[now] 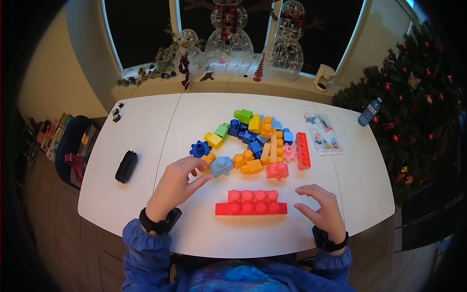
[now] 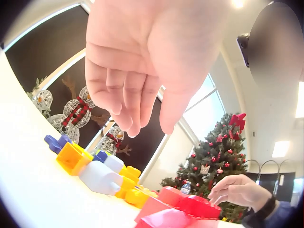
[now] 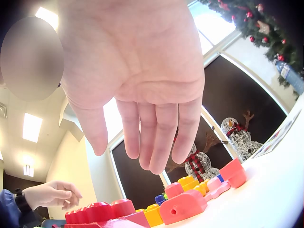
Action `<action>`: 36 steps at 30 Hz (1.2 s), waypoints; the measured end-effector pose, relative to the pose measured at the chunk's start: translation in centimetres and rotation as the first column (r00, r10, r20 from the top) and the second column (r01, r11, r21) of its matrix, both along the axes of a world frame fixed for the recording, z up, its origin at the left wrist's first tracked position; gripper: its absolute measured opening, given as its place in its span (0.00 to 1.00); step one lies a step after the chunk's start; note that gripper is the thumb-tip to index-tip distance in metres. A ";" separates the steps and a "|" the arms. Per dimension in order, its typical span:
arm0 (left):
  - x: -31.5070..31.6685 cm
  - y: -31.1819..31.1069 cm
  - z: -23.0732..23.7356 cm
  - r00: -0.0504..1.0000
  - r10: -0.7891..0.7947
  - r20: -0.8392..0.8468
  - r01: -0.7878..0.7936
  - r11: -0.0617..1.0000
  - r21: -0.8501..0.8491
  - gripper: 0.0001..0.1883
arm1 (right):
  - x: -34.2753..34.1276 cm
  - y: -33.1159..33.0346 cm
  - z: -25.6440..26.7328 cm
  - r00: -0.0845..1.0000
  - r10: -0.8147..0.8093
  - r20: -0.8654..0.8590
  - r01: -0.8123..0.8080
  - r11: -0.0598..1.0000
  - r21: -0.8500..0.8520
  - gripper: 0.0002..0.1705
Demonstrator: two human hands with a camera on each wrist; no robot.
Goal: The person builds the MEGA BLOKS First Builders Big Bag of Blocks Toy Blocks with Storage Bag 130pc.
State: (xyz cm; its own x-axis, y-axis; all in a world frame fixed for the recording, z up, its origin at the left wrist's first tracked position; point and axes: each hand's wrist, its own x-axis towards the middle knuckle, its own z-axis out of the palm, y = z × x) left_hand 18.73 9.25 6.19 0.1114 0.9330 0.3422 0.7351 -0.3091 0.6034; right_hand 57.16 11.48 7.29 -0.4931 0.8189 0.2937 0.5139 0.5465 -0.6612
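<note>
My left hand [image 1: 176, 186] hovers above the table at the left of the brick pile, fingers loosely bent and holding nothing. Closest to its fingertips are a light blue brick [image 1: 222, 166] and an orange brick [image 1: 208, 159]. On the other side my right hand [image 1: 323, 208] is raised, thumb and fingers apart, with nothing between them. Between the hands lies a long red brick [image 1: 251, 209], with a row of pinkish-red studded bricks [image 1: 253, 195] along its far side. Just beyond the right hand are a pink-red brick [image 1: 277, 170] and a long red brick standing endwise [image 1: 302, 151].
Several blue, green, yellow and orange bricks [image 1: 253, 137] lie heaped at mid-table. A picture sheet [image 1: 324, 134] and a water bottle [image 1: 370, 112] are at the far right of the white table [image 1: 204, 238]. A black case [image 1: 126, 167] lies at the left.
</note>
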 end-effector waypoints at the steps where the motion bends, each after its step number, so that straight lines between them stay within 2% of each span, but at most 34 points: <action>1: 0.2 0.5 0.0 1.000 -0.017 0.000 0.017 1.000 0.000 0.14 | -0.1 0.2 0.1 1.000 0.000 0.004 0.000 1.000 0.009 0.19; 6: 1.6 1.0 0.4 0.998 -0.065 0.013 0.065 0.998 -0.015 0.13 | -0.6 2.6 1.0 0.999 0.031 0.044 -0.034 0.996 0.084 0.20; 9: 2.2 0.9 0.9 0.998 -0.062 0.015 0.062 0.998 -0.020 0.13 | -0.7 5.2 1.0 0.970 -0.111 0.217 0.078 0.985 0.155 0.22; 13: 2.7 0.2 1.2 0.997 -0.076 0.029 0.077 0.997 -0.030 0.14 | -0.6 10.3 -1.8 0.837 -0.384 0.389 0.317 0.921 0.226 0.23; 16: 2.8 -0.1 1.2 0.996 -0.080 0.043 0.081 0.996 -0.023 0.14 | -1.0 13.2 -3.7 0.822 -0.377 0.427 0.264 0.917 0.300 0.23; 19: 3.2 -0.6 1.2 0.995 -0.074 0.067 0.076 0.996 -0.040 0.14 | -3.0 15.7 -3.8 0.927 -0.229 0.296 0.145 0.949 0.280 0.22; 22: 3.5 -1.1 1.2 0.994 -0.074 0.081 0.078 0.996 -0.052 0.14 | -5.2 16.4 -2.6 0.921 -0.184 0.343 0.088 0.956 0.279 0.22; 25: 3.5 -1.6 1.0 0.993 -0.073 0.091 0.078 0.996 -0.046 0.15 | -7.1 16.1 -0.2 0.811 -0.225 0.540 0.255 0.967 0.018 0.19; 28: 3.4 -1.9 0.9 0.993 -0.074 0.097 0.079 0.996 -0.044 0.15 | -7.4 17.0 -2.3 0.828 -0.257 0.499 0.304 0.953 -0.014 0.18; 34: 3.2 -2.1 0.9 0.992 -0.078 0.102 0.083 0.995 -0.055 0.15 | -6.8 16.9 -2.7 0.924 -0.165 0.344 0.262 0.930 -0.257 0.19; 36: 3.1 -2.2 0.9 0.992 -0.081 0.102 0.086 0.995 -0.051 0.16 | -6.8 16.5 -2.2 0.900 -0.118 0.420 0.207 0.963 -0.174 0.19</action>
